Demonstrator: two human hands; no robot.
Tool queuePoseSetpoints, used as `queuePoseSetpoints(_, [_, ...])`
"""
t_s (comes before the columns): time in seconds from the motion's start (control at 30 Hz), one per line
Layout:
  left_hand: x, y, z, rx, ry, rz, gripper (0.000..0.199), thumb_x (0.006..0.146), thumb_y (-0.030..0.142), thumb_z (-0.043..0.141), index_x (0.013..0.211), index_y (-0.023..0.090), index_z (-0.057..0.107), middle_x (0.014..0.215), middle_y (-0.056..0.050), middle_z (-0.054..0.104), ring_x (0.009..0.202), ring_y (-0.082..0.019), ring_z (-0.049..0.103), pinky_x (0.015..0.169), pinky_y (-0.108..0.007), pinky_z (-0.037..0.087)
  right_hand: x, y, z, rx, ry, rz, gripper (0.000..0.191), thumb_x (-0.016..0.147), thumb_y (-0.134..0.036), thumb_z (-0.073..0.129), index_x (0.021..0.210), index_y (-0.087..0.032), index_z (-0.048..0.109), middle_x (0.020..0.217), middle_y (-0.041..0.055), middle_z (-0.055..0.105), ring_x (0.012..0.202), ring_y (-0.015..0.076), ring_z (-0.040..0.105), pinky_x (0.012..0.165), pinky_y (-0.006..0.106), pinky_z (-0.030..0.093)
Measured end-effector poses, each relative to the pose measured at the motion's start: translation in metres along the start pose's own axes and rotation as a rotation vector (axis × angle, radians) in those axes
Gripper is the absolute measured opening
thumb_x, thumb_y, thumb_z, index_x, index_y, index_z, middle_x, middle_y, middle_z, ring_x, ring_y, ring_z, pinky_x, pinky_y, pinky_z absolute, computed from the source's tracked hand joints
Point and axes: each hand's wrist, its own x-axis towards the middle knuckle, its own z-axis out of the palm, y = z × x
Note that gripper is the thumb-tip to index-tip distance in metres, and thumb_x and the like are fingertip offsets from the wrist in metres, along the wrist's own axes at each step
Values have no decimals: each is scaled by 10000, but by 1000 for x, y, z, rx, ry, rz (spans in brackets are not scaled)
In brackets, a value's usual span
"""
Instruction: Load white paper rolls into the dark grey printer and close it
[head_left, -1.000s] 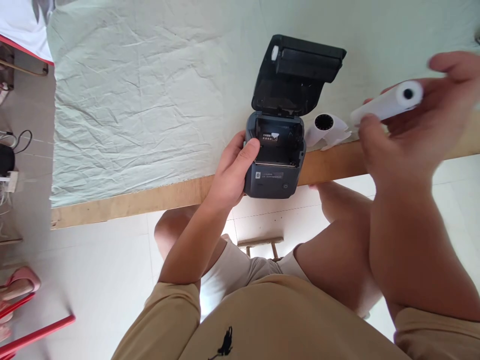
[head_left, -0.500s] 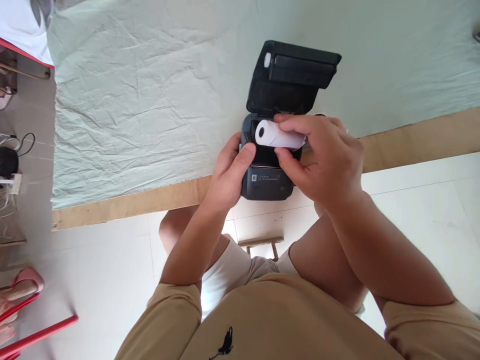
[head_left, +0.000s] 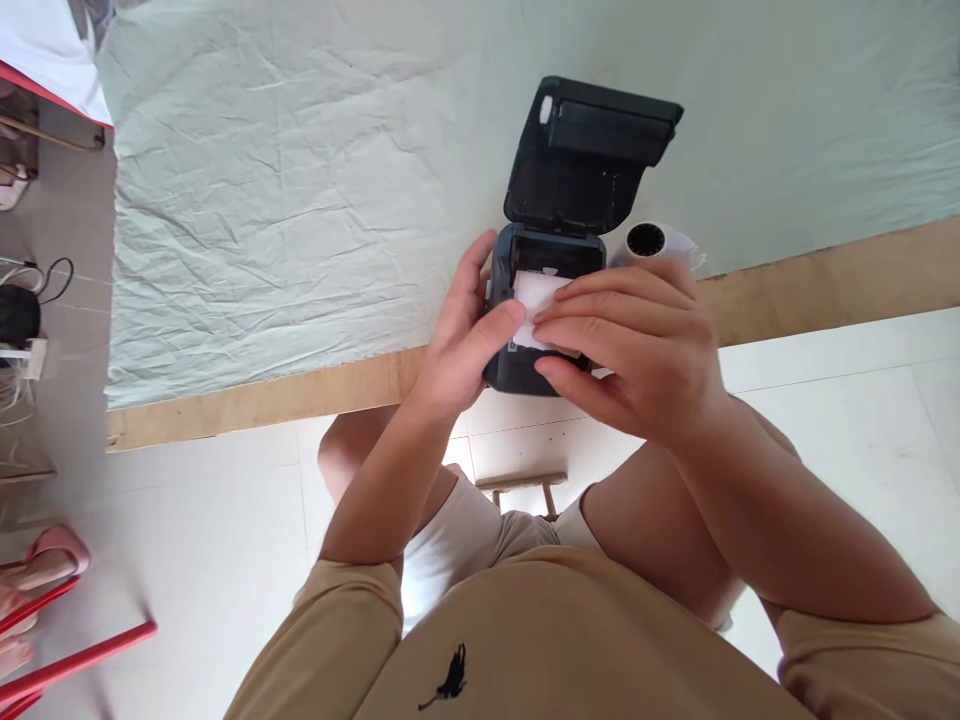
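My left hand grips the left side of a small black portable printer, its thumb on the paper at the printer's opening. The printer's lid stands tipped back, away from me. A white paper roll lies at the lower part of the open compartment, over the printer's front face. My right hand is closed on the roll, fingertips on top and thumb at the near side. The roll's right part is hidden under those fingers. Behind the right hand, a second white roll with a dark round end touches the table.
A wrinkled pale green cloth covers the table, with a bare wooden edge towards me. On the left are cables and a black device, red bars and a person's foot in a pink slipper.
The paper roll has come down from above the compartment towards the printer's front. My right hand has moved down with it, its fingers now flatter over the roll. The second roll has come into clearer view.
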Motion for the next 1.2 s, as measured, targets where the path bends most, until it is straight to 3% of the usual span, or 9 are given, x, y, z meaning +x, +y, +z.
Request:
queuePoseSetpoints(0.23, [0, 2, -3, 154, -6, -55, 932, 867, 695, 938, 1672, 382, 587, 1443, -93, 777, 1350, -362, 788, 1079, -475, 676, -1, -1, -8, 45, 157, 137, 143, 1094, -227, 601, 1051, -332, 688, 982, -24, 885, 1020, 249, 882, 953, 477, 664])
queuePoseSetpoints(0.33, [2, -8, -8, 172, -55, 1, 1031, 833, 750, 934, 1708, 372, 542, 1598, -118, 705, 1414, -388, 764, 1088, -487, 679, -4, 12, -14, -112, 212, 260, 163, 1124, -353, 560, 1245, -333, 666, 1369, 96, 818, 1353, 327, 794, 1130, 569, 654])
queuePoseSetpoints(0.47, [14, -49, -26, 254, -173, 228, 1379, 684, 937, 912, 1827, 433, 327, 1676, -116, 619, 1451, -409, 723, 1079, -517, 669, -10, 44, -4, 22, 173, 69, 568, 1133, -652, 514, 1643, -401, 521, 1650, 97, 612, 1696, 413, 555, 1345, 698, 530])
queuePoseSetpoints(0.53, [23, -72, -35, 272, -214, 310, 1432, 681, 1000, 853, 1856, 456, 239, 1668, -117, 610, 1388, -383, 734, 1049, -514, 665, -10, 50, 2, 146, 266, 25, 612, 1117, -676, 564, 1679, -435, 542, 1587, 77, 619, 1576, 397, 654, 1326, 683, 554])
queuePoseSetpoints(0.63, [34, -93, -42, 266, -222, 367, 1417, 710, 996, 828, 1871, 451, 225, 1625, -126, 625, 1312, -360, 746, 1027, -515, 662, -8, 40, 4, 163, 417, 91, 456, 1044, -541, 691, 1464, -373, 743, 1279, 63, 723, 1100, 291, 790, 965, 517, 699])
queuePoseSetpoints(0.73, [34, -90, -42, 258, -246, 410, 1461, 674, 957, 895, 1875, 457, 230, 1698, -131, 585, 1397, -388, 723, 1067, -528, 657, -8, 21, -2, 130, 402, 138, 165, 1040, -465, 701, 1067, -320, 776, 871, 9, 695, 692, 182, 657, 607, 364, 554])
queuePoseSetpoints(0.83, [23, -69, -36, 223, -252, 417, 1459, 657, 945, 934, 1863, 460, 271, 1671, -117, 618, 1459, -403, 708, 1123, -539, 650, -14, 14, -7, 244, 252, 178, 354, 1124, -451, 655, 819, -282, 595, 598, -61, 530, 454, 102, 418, 437, 298, 313])
queuePoseSetpoints(1.0, [14, -39, -21, 97, -142, 164, 797, 995, 795, 786, 1670, 458, 531, 1451, -66, 754, 1293, -301, 795, 1072, -457, 664, -25, 25, -8, 446, -12, 440, 674, 1166, -737, 625, 724, -248, 484, 556, -65, 461, 465, 81, 388, 439, 272, 249])
queuePoseSetpoints(1.2, [27, -46, -11, -16, -15, 103, 905, 873, 917, 840, 1585, 429, 569, 1185, -27, 794, 1005, -273, 857, 801, -389, 655, -16, 30, -9, 435, -186, 627, 743, 1100, -782, 705, 671, -255, 403, 601, -43, 409, 573, 109, 418, 542, 306, 298])
